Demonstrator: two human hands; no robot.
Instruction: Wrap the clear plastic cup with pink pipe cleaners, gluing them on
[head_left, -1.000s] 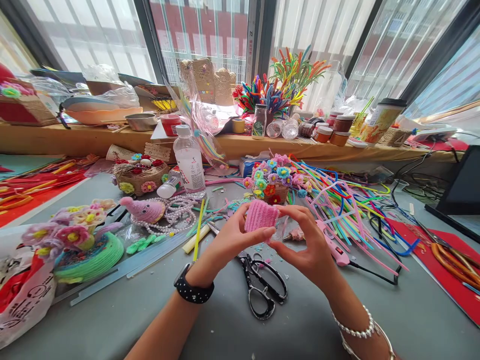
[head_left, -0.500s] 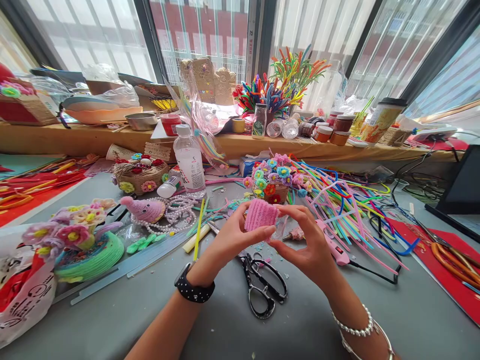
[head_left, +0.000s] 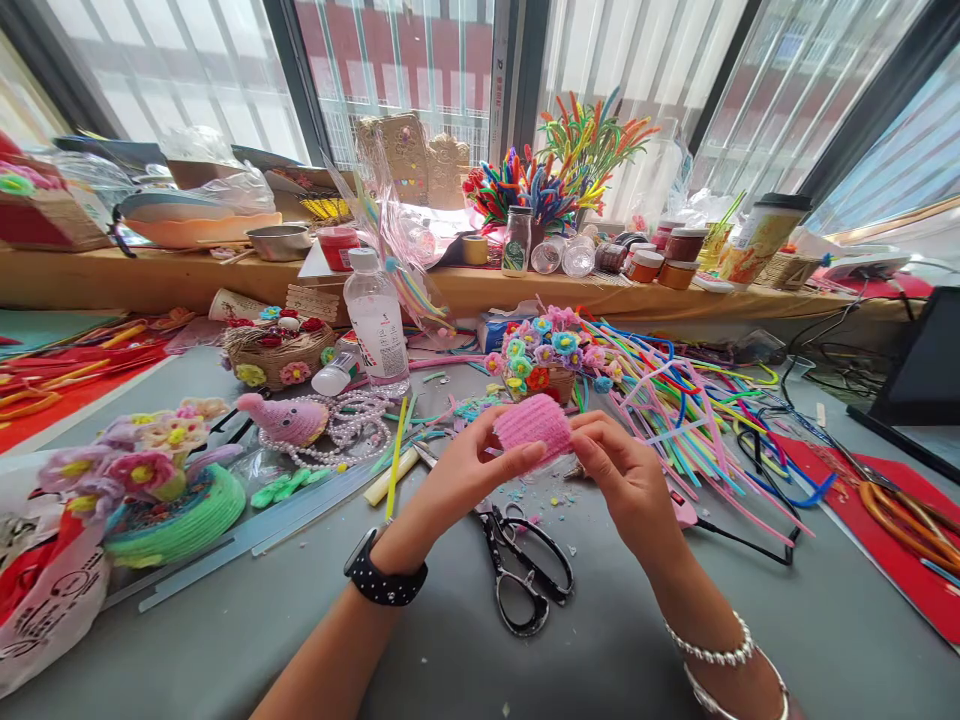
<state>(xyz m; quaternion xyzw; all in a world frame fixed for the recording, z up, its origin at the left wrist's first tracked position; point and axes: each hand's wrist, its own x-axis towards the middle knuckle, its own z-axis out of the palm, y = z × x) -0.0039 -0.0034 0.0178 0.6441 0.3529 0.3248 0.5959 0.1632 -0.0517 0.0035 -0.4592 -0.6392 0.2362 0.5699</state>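
A pink, fuzzy, ribbed piece of coiled chenille stem (head_left: pixel 534 428) is held up over the table, its rows running lengthwise. My left hand (head_left: pixel 480 462) is closed around its left side, thumb across the lower front and fingers behind it. At its right end, my right hand (head_left: pixel 616 468) pinches the edge between thumb and fingertips. Black-handled scissors (head_left: pixel 525 575) lie below the hands on the table, their blades partly hidden by my left hand. A pink glue gun (head_left: pixel 684 510) rests behind my right hand, mostly covered by it.
Chenille stems (head_left: pixel 697 420) spread in a loose heap at right. A flower basket (head_left: pixel 551 370) and a plastic bottle (head_left: pixel 376 325) stand beyond the hands. Left are a pink knitted-looking figure (head_left: pixel 289 420), a green flower pot (head_left: pixel 180 515) and glue sticks (head_left: pixel 262 525). Orange-handled scissors (head_left: pixel 907 520) lie far right.
The pink piece has turned, its right end tipping down. My right hand's fingers, spread wide around that end before, have come together on its edge.
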